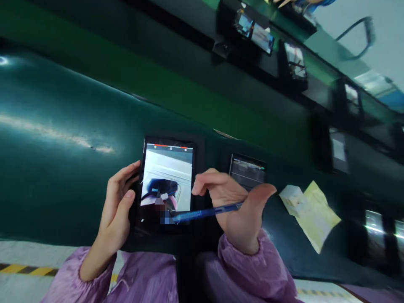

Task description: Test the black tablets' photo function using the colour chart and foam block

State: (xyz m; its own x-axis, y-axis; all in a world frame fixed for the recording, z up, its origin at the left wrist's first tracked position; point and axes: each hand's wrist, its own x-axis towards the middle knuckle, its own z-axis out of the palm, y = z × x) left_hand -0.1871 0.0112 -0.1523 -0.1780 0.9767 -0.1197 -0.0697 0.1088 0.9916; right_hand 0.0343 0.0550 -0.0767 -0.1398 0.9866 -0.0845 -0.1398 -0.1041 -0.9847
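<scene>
Green covers the table [63, 181], and a black tablet [170, 168] sits on it, right in front of the person, with its screen lit up. The left hand [116, 206] curves at the tablet's left side, with its fingertips at the edge (I cannot tell if it squeezes or just steadies it). The right hand [236, 219] holds a blue pen [202, 213], which reaches across the bottom of the tablet, and a bent finger is close to the right edge. A smaller dark screen [248, 170] is just behind that hand, and yellow paper [318, 219] lies off to the right. The step looks like working at the tablet; touching the screen would call for a light finger and a steady left hand.
</scene>
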